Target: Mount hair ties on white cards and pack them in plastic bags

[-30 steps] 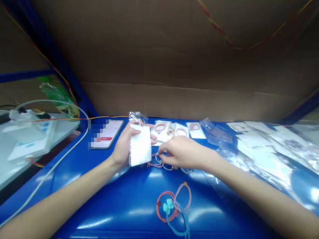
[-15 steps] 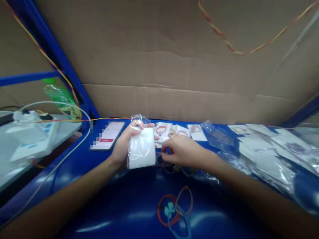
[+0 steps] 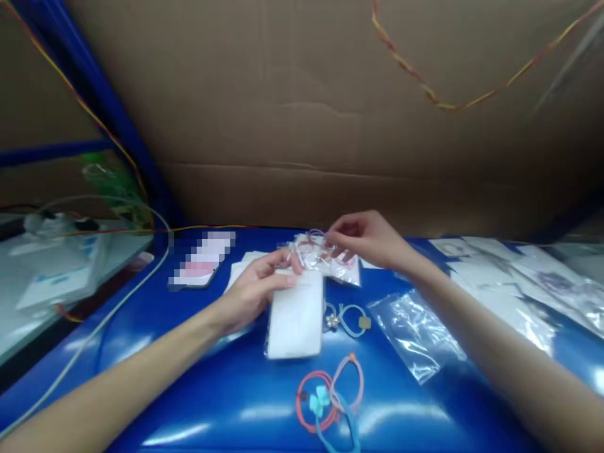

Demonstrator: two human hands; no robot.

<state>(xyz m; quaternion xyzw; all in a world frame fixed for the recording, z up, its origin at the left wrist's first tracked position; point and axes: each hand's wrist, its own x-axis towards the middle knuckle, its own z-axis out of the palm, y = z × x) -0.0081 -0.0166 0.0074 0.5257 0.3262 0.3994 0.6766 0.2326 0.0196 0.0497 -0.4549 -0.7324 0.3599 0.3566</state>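
Note:
My left hand grips a white card in a clear sleeve, thumb on top and fingers behind. My right hand is raised with thumb and forefinger pinched at a thin pinkish hair tie; part of the loop blends with what lies behind. Below it is a pile of bagged cards with hair ties. Beside the held card lie a light blue hair tie and one with a flower-shaped charm. Nearer me rest a red hair tie, a pink one and a blue one with a bow.
A clear plastic bag lies under my right forearm. Several bagged white cards spread at the right. A phone lies at the left, near a white cable. A cardboard wall closes off the back.
My left hand has brought the card right and nearer me. My right hand has lifted up and away from the hair ties. The clear bag now lies flat nearer me.

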